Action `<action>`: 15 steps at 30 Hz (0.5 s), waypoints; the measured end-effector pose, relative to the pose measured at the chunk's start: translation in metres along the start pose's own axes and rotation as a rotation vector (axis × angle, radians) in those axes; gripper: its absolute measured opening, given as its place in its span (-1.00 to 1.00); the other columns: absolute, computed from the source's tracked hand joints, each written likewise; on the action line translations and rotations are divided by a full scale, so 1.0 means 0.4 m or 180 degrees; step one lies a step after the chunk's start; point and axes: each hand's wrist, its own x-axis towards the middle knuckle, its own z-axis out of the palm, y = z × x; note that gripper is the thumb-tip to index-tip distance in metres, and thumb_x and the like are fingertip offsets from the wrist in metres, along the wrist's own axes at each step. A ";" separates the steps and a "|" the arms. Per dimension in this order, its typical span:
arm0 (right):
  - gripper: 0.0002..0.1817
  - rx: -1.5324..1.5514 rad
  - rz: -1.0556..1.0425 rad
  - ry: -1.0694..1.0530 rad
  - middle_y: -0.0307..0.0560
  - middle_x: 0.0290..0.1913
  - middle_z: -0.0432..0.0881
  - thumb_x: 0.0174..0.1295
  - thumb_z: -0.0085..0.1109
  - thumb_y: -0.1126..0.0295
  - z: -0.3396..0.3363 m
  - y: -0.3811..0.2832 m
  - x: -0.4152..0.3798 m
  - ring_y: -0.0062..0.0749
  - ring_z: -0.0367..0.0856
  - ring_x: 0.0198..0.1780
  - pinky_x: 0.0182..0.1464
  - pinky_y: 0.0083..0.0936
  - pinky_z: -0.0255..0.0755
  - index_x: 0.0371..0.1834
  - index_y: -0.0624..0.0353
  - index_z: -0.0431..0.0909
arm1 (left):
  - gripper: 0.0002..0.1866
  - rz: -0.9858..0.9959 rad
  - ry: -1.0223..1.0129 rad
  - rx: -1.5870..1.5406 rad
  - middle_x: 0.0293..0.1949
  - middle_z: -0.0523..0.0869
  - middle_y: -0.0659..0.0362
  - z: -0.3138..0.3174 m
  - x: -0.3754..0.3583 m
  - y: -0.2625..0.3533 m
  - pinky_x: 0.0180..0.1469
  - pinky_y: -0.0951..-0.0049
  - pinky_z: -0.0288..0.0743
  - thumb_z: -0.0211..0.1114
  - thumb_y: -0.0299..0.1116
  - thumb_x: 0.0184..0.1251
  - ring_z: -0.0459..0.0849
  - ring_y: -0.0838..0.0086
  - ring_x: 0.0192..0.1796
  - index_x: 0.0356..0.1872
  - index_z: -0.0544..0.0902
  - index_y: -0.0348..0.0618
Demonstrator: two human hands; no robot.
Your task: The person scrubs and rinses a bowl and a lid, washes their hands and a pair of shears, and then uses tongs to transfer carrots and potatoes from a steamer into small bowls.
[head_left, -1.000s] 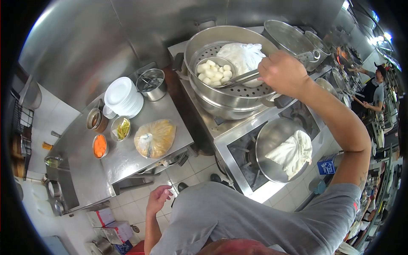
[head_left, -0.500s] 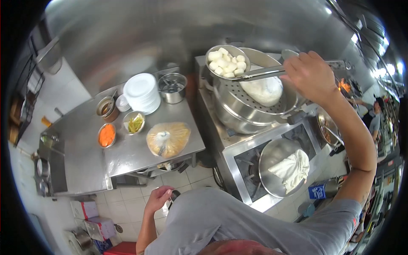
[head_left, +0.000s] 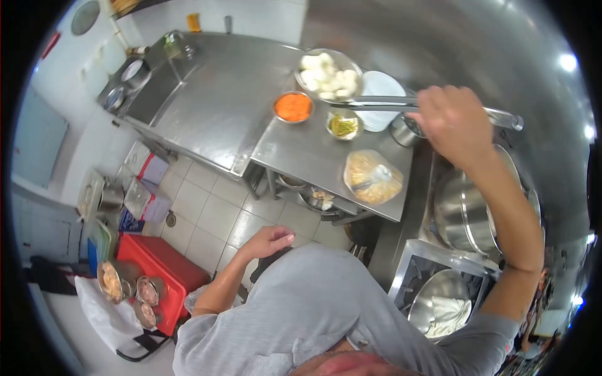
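My right hand (head_left: 456, 125) is closed around long metal tongs (head_left: 385, 104). Their far end meets the near rim of a metal bowl (head_left: 358, 67) full of white, rounded chunks (head_left: 327, 75). This bowl is held above the steel table, in front of the stacked white plates (head_left: 381, 94). Just below it are a bowl of orange pieces (head_left: 293, 108) and a small bowl of green-yellow strips (head_left: 343, 126). Low by my body, my left hand (head_left: 271, 240) is open and empty, its fingers loosely bent.
A tied plastic bag of yellowish food (head_left: 374, 178) lies on the steel table (head_left: 219, 94). To the right stand a large steamer pot (head_left: 461, 203) and a burner holding a wide pan (head_left: 439, 294) with white cloth. A red box (head_left: 166, 263) with several metal containers stands lower left.
The view has swung left. My right hand has carried the bowl with the tongs from above the steamer pot to above the table. My left hand stays low and empty.
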 end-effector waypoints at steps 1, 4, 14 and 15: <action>-0.75 0.0091 -0.0126 0.0113 -0.21 -0.37 0.60 0.17 0.32 0.15 0.033 -0.036 0.065 -0.35 0.63 -0.30 -0.23 -0.38 0.43 -0.36 0.10 0.63 | -0.55 -0.0014 0.0073 -0.0050 -0.25 0.72 0.24 -0.020 -0.020 -0.018 -0.08 0.51 0.57 0.19 -0.02 0.58 0.65 0.59 -0.19 0.12 0.66 -0.24; -0.72 0.0012 -0.0431 0.0222 -0.22 -0.40 0.59 0.21 0.31 0.09 0.156 -0.167 0.248 -0.35 0.63 -0.33 -0.25 -0.36 0.44 -0.39 0.06 0.60 | -0.53 -0.0008 0.0318 -0.0315 -0.24 0.74 0.22 -0.060 -0.084 -0.058 -0.07 0.50 0.57 0.19 0.01 0.58 0.65 0.59 -0.17 0.13 0.64 -0.24; -0.88 0.0538 -0.1056 -0.0020 -0.08 -0.38 0.72 0.06 0.26 0.35 0.483 -0.585 0.603 -0.25 0.75 -0.31 -0.31 -0.32 0.53 -0.44 0.11 0.73 | -0.54 -0.0051 0.1019 -0.0779 -0.26 0.74 0.18 -0.120 -0.200 -0.112 -0.12 0.49 0.59 0.18 -0.02 0.60 0.67 0.57 -0.20 0.12 0.62 -0.27; -0.89 0.0546 -0.1019 -0.0104 -0.08 -0.37 0.72 0.06 0.26 0.35 0.480 -0.607 0.613 -0.24 0.75 -0.30 -0.31 -0.31 0.53 -0.43 0.11 0.73 | -0.54 -0.0055 0.1070 -0.0800 -0.26 0.74 0.18 -0.121 -0.203 -0.119 -0.12 0.49 0.59 0.18 -0.02 0.60 0.67 0.57 -0.20 0.12 0.62 -0.27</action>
